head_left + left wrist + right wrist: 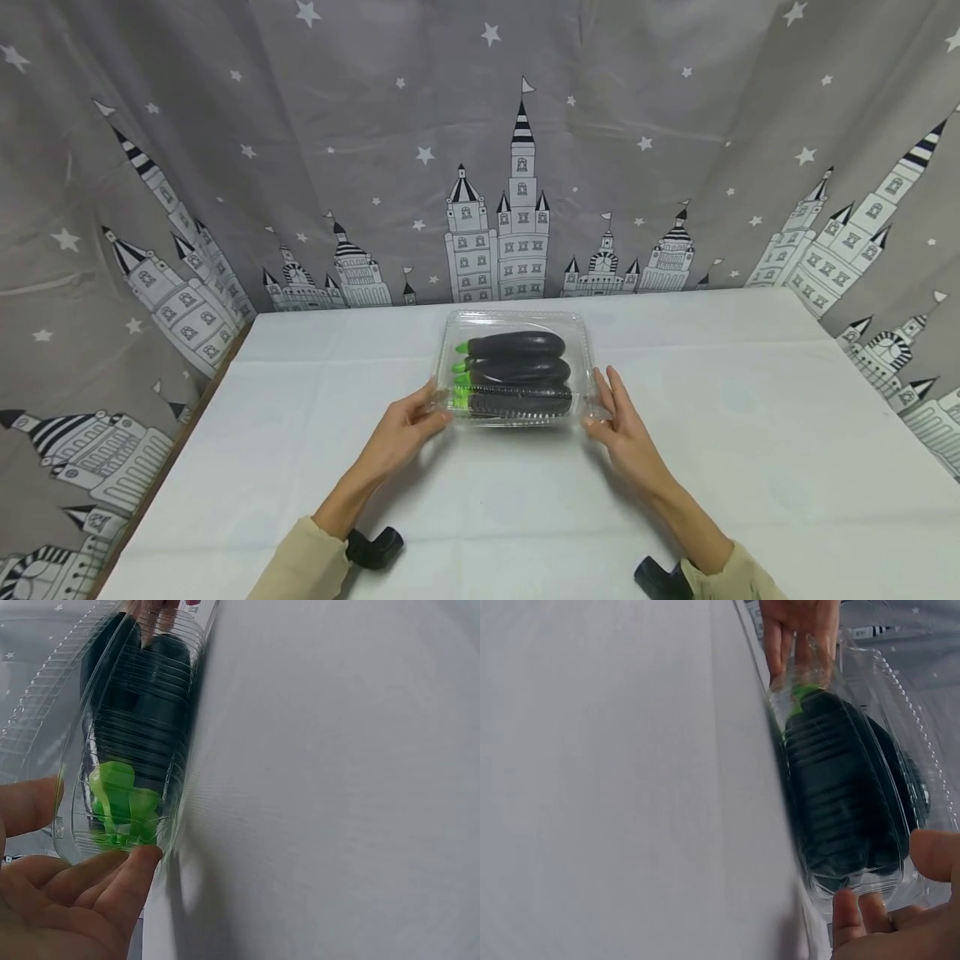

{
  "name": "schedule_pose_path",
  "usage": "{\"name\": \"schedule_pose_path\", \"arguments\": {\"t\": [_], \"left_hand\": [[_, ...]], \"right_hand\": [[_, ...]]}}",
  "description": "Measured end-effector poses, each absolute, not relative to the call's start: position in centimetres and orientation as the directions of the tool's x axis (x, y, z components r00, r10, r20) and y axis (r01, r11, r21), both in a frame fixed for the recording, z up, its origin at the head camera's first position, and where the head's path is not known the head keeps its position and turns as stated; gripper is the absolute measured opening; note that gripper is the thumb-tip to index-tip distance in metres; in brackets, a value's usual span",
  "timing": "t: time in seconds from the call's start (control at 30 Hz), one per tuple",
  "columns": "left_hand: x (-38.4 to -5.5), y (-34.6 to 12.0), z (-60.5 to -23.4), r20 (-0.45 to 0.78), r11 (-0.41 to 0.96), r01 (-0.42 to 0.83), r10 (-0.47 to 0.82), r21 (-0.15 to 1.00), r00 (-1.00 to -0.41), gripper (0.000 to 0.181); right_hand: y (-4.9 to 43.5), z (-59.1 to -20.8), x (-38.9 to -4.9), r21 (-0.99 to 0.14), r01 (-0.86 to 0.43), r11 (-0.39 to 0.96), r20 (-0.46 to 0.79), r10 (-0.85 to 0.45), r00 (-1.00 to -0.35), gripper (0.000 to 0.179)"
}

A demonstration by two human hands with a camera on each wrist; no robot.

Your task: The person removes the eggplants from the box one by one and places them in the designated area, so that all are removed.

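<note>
A clear plastic clamshell box [510,320] is near the back edge of the table. Several dark eggplants [517,371] with bright green stems [114,796] lie side by side in it, stems to the left. My left hand [405,427] grips the box's left end, thumb at the upper rim and fingertips under the base. At the opposite end, my right hand [628,440] holds the box between thumb and fingers. A clear flap with a beaded edge [904,697] stands off the box's far side in the right wrist view. Whether the whole base is off the cloth I cannot tell.
A white cloth [750,417] covers the table. Behind and around it hangs a grey curtain [360,125] printed with castles and stars. Along the left, a brown table edge [172,454] shows. Black wrist mounts [373,548] sit at both sleeves.
</note>
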State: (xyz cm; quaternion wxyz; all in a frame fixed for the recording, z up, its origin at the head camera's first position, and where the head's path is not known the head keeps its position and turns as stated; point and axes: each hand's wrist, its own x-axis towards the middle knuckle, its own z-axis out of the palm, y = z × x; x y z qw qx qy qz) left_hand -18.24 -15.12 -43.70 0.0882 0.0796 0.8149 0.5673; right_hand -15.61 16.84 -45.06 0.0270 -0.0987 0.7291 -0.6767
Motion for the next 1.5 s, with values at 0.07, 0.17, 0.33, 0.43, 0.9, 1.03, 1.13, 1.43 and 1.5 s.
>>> {"name": "schedule_pose_path", "arguments": {"t": [0.07, 0.17, 0.33, 0.43, 0.9, 1.03, 1.13, 1.43, 1.5], "left_hand": [[-18.2, -15.0, -43.7, -0.06, 0.343, 0.02, 0.222, 0.939, -0.973, 0.068], [-18.2, -15.0, -43.7, -0.058, 0.35, 0.025, 0.223, 0.937, -0.973, 0.067], [-18.2, -14.9, -43.7, -0.061, 0.355, 0.022, 0.22, 0.934, -0.974, 0.067], [-18.3, -14.9, -43.7, -0.049, 0.358, 0.038, 0.231, 0.933, -0.972, 0.067], [-18.5, -15.0, -43.3, -0.054, 0.4, 0.047, 0.237, 0.915, -0.97, 0.07], [-18.9, -15.1, -43.6, -0.059, 0.384, 0.046, 0.256, 0.922, -0.965, 0.069], [-19.3, -15.2, -43.8, -0.047, 0.37, 0.059, 0.271, 0.927, -0.961, 0.068], [-19.7, -15.3, -43.7, -0.034, 0.366, 0.078, 0.29, 0.928, -0.956, 0.064], [-19.7, -15.3, -43.6, -0.038, 0.363, 0.071, 0.287, 0.929, -0.957, 0.065]], "right_hand": [[16.9, -45.1, -15.6, -0.996, -0.074, 0.05, 0.064, -0.184, -0.981, 0.082], [16.8, -45.2, -15.5, -0.997, -0.06, 0.045, 0.051, -0.176, -0.983, 0.08], [16.7, -45.3, -15.4, -0.993, -0.082, 0.084, 0.067, -0.169, -0.983, 0.075], [16.7, -45.3, -15.4, -0.991, -0.097, 0.097, 0.079, -0.171, -0.982, 0.073], [17.4, -45.7, -16.2, -0.949, -0.246, 0.199, 0.221, -0.14, -0.965, 0.064], [18.0, -45.6, -16.5, -0.959, -0.222, 0.175, 0.185, -0.206, -0.961, 0.06], [18.2, -45.6, -16.7, -0.961, -0.219, 0.169, 0.168, -0.273, -0.947, 0.066], [17.5, -45.7, -16.9, -0.978, -0.193, 0.082, 0.16, -0.305, -0.939, 0.077], [17.3, -45.7, -16.8, -0.98, -0.184, 0.083, 0.151, -0.301, -0.942, 0.074]]}}
